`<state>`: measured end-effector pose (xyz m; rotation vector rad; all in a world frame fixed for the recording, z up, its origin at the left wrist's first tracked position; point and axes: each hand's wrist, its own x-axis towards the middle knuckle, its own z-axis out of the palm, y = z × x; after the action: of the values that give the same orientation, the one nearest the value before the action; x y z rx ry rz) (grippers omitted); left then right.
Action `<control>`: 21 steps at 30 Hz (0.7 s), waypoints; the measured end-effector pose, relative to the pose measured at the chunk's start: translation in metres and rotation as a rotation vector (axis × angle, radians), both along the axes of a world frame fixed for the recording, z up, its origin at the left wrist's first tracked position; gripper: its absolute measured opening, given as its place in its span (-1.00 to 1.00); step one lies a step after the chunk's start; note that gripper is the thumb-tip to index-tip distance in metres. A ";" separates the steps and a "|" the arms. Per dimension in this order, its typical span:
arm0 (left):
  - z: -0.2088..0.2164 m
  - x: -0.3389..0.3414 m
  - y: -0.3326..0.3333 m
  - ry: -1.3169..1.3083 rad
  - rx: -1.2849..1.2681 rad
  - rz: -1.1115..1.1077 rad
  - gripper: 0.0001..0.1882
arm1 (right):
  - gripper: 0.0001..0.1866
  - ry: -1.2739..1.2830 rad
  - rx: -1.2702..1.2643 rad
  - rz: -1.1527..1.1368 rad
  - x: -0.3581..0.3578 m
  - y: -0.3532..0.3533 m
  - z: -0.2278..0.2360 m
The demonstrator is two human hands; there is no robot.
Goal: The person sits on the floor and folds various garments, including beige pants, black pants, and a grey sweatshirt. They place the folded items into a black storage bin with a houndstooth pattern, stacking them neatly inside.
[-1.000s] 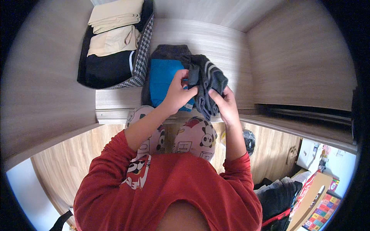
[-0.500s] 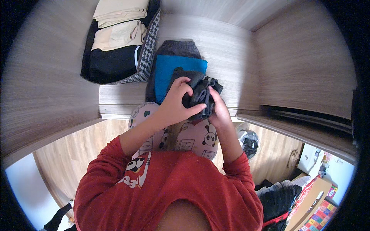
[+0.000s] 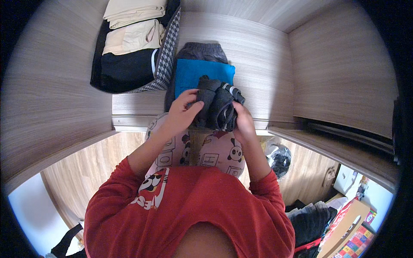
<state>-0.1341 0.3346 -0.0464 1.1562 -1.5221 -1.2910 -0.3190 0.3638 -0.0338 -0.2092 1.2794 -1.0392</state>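
Observation:
A dark grey bundle of folded clothing (image 3: 211, 101), with white stripes at its right end, is between my two hands. It lies over the front of a folded blue cloth (image 3: 187, 75), which rests on dark grey elastic-waist shorts or trousers (image 3: 204, 50). My left hand (image 3: 183, 109) grips the bundle's left side, thumb toward me and fingers curled at its edge. On the opposite side, my right hand (image 3: 244, 122) holds the bundle's end, its fingers partly hidden behind the cloth. The exact kind of garment in the bundle cannot be made out.
A houndstooth fabric box (image 3: 170, 47) at the left holds folded cream and black clothes. Pale wood-grain cabinet walls (image 3: 340, 64) enclose the shelf. Below right are a clear plastic bag with something black (image 3: 278, 159), and a pile of dark clothes (image 3: 312, 223).
My left hand has drawn back to the left and now grips the side of the bundle, instead of reaching over its top. The bundle looks tighter, with its rolled layers showing.

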 end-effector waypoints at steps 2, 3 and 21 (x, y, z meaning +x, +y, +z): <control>0.005 0.004 -0.001 -0.075 -0.088 0.080 -0.77 | -0.62 0.001 -0.023 0.001 0.002 -0.001 0.003; 0.009 0.007 -0.002 -0.133 -0.073 0.066 -0.80 | -0.64 -0.007 -0.034 -0.002 0.005 -0.001 0.004; 0.059 0.136 0.000 0.047 0.436 0.408 -0.71 | -0.71 0.532 -0.157 0.060 -0.087 -0.011 0.051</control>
<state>0.0023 0.3344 0.0129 1.6002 -0.9207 -1.3814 -0.4059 0.3526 0.0168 -0.6752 1.6531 -1.0704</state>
